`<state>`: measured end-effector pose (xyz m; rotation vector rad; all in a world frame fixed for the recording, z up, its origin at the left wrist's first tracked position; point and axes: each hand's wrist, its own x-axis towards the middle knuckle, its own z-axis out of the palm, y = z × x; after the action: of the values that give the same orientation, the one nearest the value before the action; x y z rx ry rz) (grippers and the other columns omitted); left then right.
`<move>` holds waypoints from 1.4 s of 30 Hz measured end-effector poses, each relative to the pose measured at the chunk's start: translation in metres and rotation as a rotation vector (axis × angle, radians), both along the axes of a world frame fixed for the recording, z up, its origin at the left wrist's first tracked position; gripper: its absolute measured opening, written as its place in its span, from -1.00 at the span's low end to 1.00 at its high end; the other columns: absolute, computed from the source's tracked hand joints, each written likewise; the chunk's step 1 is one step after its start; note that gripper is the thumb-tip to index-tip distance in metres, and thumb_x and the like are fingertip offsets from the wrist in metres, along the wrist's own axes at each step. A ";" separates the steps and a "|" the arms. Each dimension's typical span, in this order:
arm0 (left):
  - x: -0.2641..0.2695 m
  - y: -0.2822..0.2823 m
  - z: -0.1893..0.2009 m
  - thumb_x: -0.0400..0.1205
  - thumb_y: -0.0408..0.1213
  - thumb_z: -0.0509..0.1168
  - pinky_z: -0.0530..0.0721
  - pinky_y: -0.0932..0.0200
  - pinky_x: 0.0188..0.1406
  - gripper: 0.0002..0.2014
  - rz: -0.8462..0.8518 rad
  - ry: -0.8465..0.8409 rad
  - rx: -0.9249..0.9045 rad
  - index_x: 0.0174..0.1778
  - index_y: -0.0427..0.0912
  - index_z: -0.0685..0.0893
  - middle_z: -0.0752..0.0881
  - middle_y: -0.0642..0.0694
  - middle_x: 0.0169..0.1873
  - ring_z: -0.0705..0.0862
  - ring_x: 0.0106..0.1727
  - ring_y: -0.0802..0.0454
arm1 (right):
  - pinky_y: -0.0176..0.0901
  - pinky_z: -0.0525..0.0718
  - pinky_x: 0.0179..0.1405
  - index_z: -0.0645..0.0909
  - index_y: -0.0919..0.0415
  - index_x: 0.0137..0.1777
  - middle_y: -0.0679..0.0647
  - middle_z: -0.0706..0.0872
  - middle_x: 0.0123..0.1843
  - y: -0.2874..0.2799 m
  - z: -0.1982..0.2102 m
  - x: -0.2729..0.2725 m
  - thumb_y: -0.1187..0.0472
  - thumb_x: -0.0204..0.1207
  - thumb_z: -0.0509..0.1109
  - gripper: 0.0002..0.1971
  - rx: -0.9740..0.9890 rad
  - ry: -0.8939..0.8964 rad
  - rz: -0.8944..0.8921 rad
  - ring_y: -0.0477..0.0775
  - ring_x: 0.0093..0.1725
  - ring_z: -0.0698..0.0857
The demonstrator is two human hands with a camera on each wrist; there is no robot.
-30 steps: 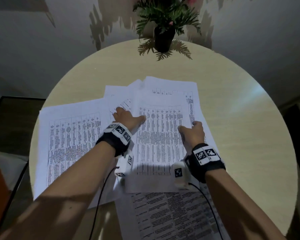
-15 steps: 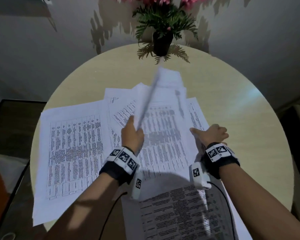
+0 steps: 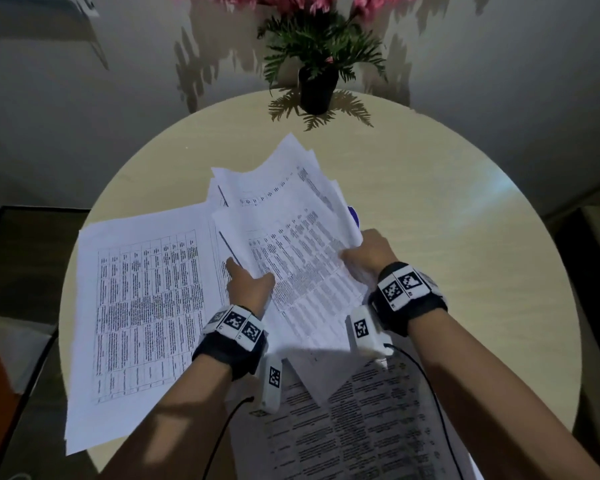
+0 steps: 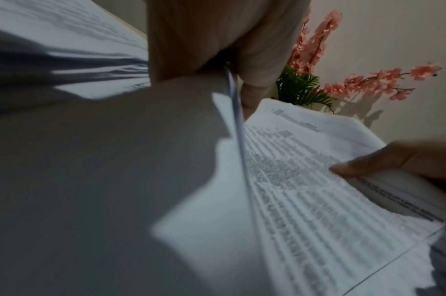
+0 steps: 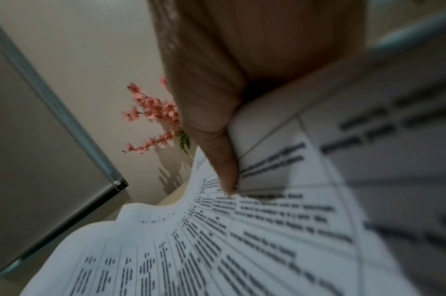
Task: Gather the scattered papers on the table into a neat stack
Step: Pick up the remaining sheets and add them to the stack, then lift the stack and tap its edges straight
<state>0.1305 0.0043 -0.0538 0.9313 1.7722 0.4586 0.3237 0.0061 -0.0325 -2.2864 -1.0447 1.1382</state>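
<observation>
Both hands hold one sheaf of papers, raised nearer than the plant pot: left hand pinches its left edge, right hand its right, likely to square it. Two sheets lie loose on counter.

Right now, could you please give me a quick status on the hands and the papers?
Left hand and right hand both hold the lifted sheets. Large sheet and near sheet flat on table, ungathered. Nothing in the way.
</observation>
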 end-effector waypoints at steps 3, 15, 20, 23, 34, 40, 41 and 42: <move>0.000 -0.003 -0.001 0.52 -0.16 0.39 0.44 -0.08 0.43 -0.17 -0.016 -0.018 0.029 0.62 -0.19 0.07 0.44 -0.32 0.49 0.45 0.48 -0.28 | -0.22 0.55 -0.40 0.55 0.27 -0.11 0.20 0.60 -0.25 -0.003 0.018 0.009 0.25 0.54 0.35 -0.92 0.225 -0.165 -0.085 0.20 -0.34 0.60; 0.021 0.022 0.045 0.56 -0.09 0.35 0.72 0.41 -0.31 -0.43 -0.062 -0.574 0.115 0.42 -0.29 0.40 0.66 -0.16 0.20 0.73 0.02 0.11 | -0.53 0.60 -0.49 0.49 0.24 0.05 0.06 0.63 -0.23 -0.028 0.101 0.051 0.41 0.57 0.25 -0.88 0.701 0.184 -0.231 -0.07 -0.33 0.63; 0.016 0.028 0.063 0.10 0.13 0.55 0.83 -0.01 -0.17 -0.16 -0.594 -0.397 0.054 0.27 -0.14 0.51 0.71 -0.06 -0.02 0.77 -0.02 -0.05 | -0.20 0.79 -0.29 0.53 0.33 0.20 0.20 0.72 -0.12 -0.038 0.086 0.052 0.46 0.57 0.23 -0.76 0.609 0.367 -0.349 -0.06 -0.29 0.75; 0.001 0.016 0.034 -0.23 0.58 0.32 0.56 -0.05 0.08 0.17 -1.164 0.303 0.087 0.31 0.02 0.51 0.50 -0.04 0.11 0.52 0.20 -0.12 | 0.01 0.72 -0.16 0.50 0.46 0.28 0.26 0.70 -0.12 -0.045 0.067 0.067 0.45 0.54 0.26 -0.69 0.571 0.247 -0.466 0.14 -0.20 0.67; -0.013 0.016 0.022 0.57 -0.41 0.31 0.52 0.12 -0.12 -0.89 -1.151 0.481 0.122 -0.03 -0.25 0.68 0.68 -0.24 -0.12 0.61 -0.10 -0.11 | -0.30 0.59 0.02 0.40 0.37 0.43 0.24 0.62 0.23 -0.048 0.096 0.089 0.40 0.53 0.18 -0.56 0.788 -0.235 -0.452 -0.06 0.08 0.62; -0.020 0.030 0.016 0.46 -0.37 0.47 0.57 0.12 -0.11 -0.84 -0.605 0.098 0.177 -0.08 -0.29 0.71 0.75 -0.24 -0.33 0.70 -0.27 -0.11 | -0.58 0.65 -0.22 0.35 0.32 0.43 -0.01 0.60 -0.02 -0.031 0.170 0.093 0.47 0.53 0.17 -0.56 1.061 0.145 -0.513 -0.29 -0.19 0.64; -0.026 0.029 0.014 0.43 -0.42 0.49 0.57 0.17 -0.21 -0.89 -0.474 -0.023 0.133 -0.26 -0.27 0.67 0.70 -0.16 -0.52 0.65 -0.47 -0.02 | -0.55 0.67 -0.23 0.38 0.29 0.41 -0.03 0.64 -0.03 -0.028 0.168 0.090 0.50 0.53 0.17 -0.56 1.021 0.188 -0.492 -0.31 -0.20 0.67; -0.030 0.026 0.008 0.42 -0.47 0.48 0.57 0.22 -0.32 -0.84 -0.436 -0.101 0.051 -0.40 -0.27 0.64 0.67 -0.13 -0.64 0.60 -0.61 0.03 | -0.44 0.71 -0.17 0.44 0.27 0.36 0.01 0.70 -0.01 -0.026 0.159 0.090 0.51 0.50 0.18 -0.57 0.971 0.218 -0.467 -0.24 -0.16 0.72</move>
<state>0.1001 0.0302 -0.0458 1.2693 1.4187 0.2635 0.4138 -0.0202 0.1268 -1.4600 -0.6852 0.4872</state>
